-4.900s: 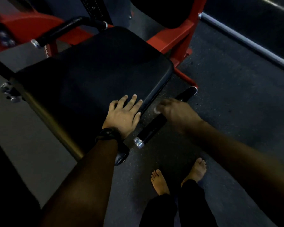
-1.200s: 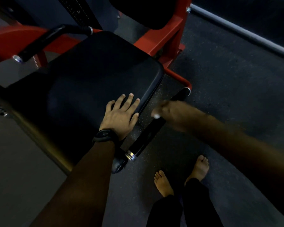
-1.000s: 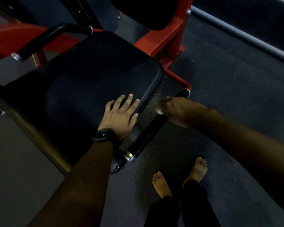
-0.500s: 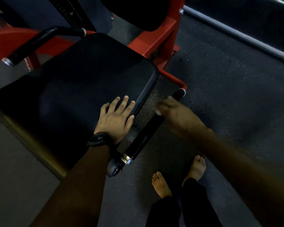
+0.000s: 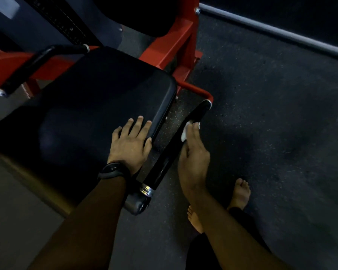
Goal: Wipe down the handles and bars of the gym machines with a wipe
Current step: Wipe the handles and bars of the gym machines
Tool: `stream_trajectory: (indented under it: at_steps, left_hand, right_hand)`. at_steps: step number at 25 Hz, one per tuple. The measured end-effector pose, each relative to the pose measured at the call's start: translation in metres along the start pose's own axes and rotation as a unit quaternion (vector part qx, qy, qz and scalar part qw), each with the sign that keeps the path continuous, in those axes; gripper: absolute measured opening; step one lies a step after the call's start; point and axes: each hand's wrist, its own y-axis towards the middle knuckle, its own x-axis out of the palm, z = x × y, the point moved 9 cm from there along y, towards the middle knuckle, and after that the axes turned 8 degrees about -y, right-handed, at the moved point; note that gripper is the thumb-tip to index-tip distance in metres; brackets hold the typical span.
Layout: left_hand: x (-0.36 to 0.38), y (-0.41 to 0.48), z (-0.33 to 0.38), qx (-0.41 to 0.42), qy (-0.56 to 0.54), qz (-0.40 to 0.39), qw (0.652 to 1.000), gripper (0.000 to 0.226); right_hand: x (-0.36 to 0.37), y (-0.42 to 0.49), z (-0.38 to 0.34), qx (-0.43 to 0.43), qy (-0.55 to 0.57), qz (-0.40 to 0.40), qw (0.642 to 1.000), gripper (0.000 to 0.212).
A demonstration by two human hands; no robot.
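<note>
While left hand point(image 5: 129, 145) lies spread, right fingers point(image 5: 191, 133) press wipe point(image 5: 184, 133) onto handle point(image 5: 174, 149).

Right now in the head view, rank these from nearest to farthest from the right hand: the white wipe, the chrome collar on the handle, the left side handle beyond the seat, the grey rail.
1. white wipe: under the right hand fingers, on the black handle.
2. chrome collar: handle's near end, lower left.
3. left side handle: beyond the seat pad, upper left.
4. grey rail: top right; too close to call against the left side handle.
</note>
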Motion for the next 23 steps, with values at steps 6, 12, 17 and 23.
stream_trajectory:
  at_steps: [6, 12, 17, 23]
  left_hand:
    - [0.001, 0.014, 0.007, 0.015, -0.024, -0.015, 0.999, 0.057]
    - [0.008, 0.020, 0.010, 0.041, -0.010, -0.024, 0.999, 0.056]
    - [0.009, 0.019, 0.010, 0.043, -0.001, -0.011, 0.999, 0.054]
    - [0.007, 0.020, 0.012, 0.047, 0.016, 0.000, 0.999, 0.057]
  right_hand:
    - [0.009, -0.016, 0.018, 0.208, 0.166, 0.019, 0.964, 0.038]
    - [0.029, -0.024, 0.035, 0.271, 0.274, -0.005, 0.923, 0.027]
    - [0.023, -0.007, 0.044, 0.353, 0.367, 0.012, 0.861, 0.022]
    - [0.030, -0.009, 0.039, 0.371, 0.432, -0.045, 0.821, 0.023]
